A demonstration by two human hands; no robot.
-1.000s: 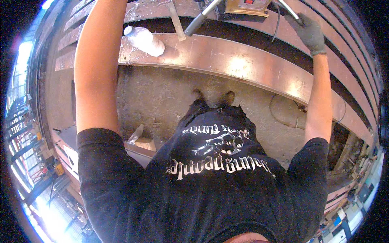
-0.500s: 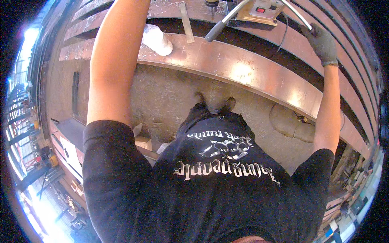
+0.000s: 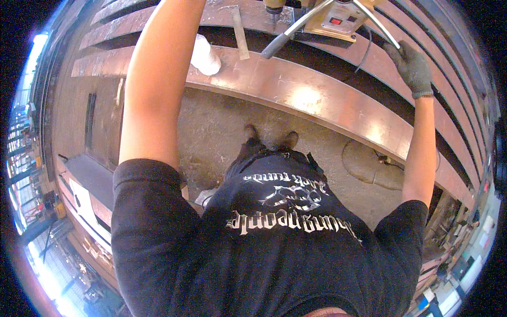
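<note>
My right hand (image 3: pixel 413 67), in a grey-green knit glove, is closed around the end of a metal lever (image 3: pixel 377 24) on a yellowish drill machine (image 3: pixel 332 25). A second lever with a dark grip (image 3: pixel 275 46) points down toward me on the machine's left side. Left of it, the drill's chuck and bit (image 3: pixel 274 10) hang over the steel beams. Out past the top edge reaches my left arm (image 3: pixel 161 79), its hand out of view. Beside that forearm a white bottle-like object (image 3: pixel 205 57) rests on the nearest beam, partly hidden by the arm.
Long reddish-brown steel beams (image 3: pixel 253 79) run across in front of me with dark gaps between them. A flat metal strip (image 3: pixel 240 34) lies across them. A black cable (image 3: pixel 365 52) hangs by the machine. On the concrete floor (image 3: pixel 211 121) lies a loop of hose (image 3: pixel 369 179).
The drill machine and its levers sit slightly lower in the picture. My right hand, still on the lever, has shifted down and a little left. The beams show a small view shift.
</note>
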